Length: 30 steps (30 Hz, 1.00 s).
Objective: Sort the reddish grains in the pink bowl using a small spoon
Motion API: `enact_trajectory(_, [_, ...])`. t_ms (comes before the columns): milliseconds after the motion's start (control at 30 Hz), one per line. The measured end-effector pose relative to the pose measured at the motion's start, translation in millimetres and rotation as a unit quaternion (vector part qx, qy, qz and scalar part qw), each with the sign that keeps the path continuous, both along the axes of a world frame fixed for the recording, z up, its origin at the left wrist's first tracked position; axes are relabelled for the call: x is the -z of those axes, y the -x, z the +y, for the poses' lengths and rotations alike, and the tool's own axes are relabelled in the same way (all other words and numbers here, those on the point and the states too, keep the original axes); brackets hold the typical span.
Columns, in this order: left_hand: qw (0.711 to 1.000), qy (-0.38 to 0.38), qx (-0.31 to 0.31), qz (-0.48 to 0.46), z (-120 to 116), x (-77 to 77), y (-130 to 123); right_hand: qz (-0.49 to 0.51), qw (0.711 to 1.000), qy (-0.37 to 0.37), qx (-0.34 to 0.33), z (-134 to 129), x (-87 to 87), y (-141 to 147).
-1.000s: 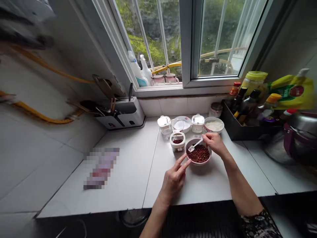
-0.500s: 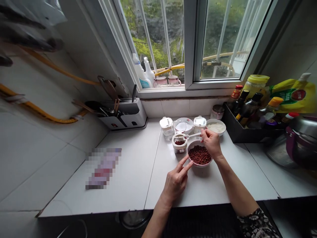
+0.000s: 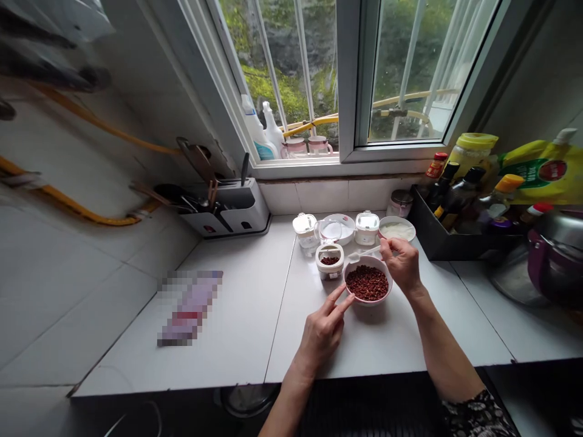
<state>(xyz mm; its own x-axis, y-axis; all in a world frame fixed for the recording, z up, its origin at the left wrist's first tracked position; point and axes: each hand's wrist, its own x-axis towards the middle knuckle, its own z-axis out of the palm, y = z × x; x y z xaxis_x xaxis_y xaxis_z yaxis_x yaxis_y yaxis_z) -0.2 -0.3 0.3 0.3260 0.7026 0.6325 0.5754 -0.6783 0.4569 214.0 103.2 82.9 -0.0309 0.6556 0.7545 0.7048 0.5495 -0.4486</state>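
R hand [image 3: 401,266] clamped on white spoon [image 3: 364,254] above far edge of bowl [image 3: 370,302]; L hand [image 3: 324,328], apart, at its near rim. Jar [image 3: 324,271] just L, lidded jars [image 3: 367,232] behind. Spoon's handle end hidden; pkg [image 3: 189,312] pixelated.

Two spray bottles [image 3: 272,133] stand beside pinkish mugs [image 3: 319,146]; a dark box [image 3: 455,246] holds capped bottles [image 3: 461,189].

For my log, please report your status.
Right hand: holding spoon by bowl. Left hand: fingertips at bowl rim. Bowl: red bits inside. Jar close beside.
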Motion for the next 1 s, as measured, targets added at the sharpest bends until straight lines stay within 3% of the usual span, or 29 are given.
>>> enact_trajectory(133, [1.0,-0.004,-0.002,0.002,0.6,1.2,0.5,-0.094,0.993,0.065,-0.012,4.2,1.6,-22.1])
enact_trajectory(333, [1.0,0.005,-0.004,0.014,0.7,1.5,2.0,-0.223,0.97,0.079,-0.05,-0.7,9.2,-6.8])
enact_trajectory(433, [1.0,0.008,-0.006,0.016,0.6,1.3,2.5,-0.228,0.969,0.062,-0.076,-2.7,10.1,-1.9])
enact_trajectory(533, [1.0,0.004,-0.006,0.015,0.8,1.6,2.7,-0.218,0.973,0.052,-0.06,-1.9,7.3,-7.3])
enact_trajectory(700, [1.0,0.001,-0.009,0.021,0.8,2.0,2.7,-0.191,0.976,0.086,-0.05,-1.3,3.3,-14.1])
enact_trajectory(1000, [1.0,-0.004,-0.004,0.016,0.5,1.7,2.6,-0.152,0.976,0.137,-0.076,-3.5,8.3,0.4])
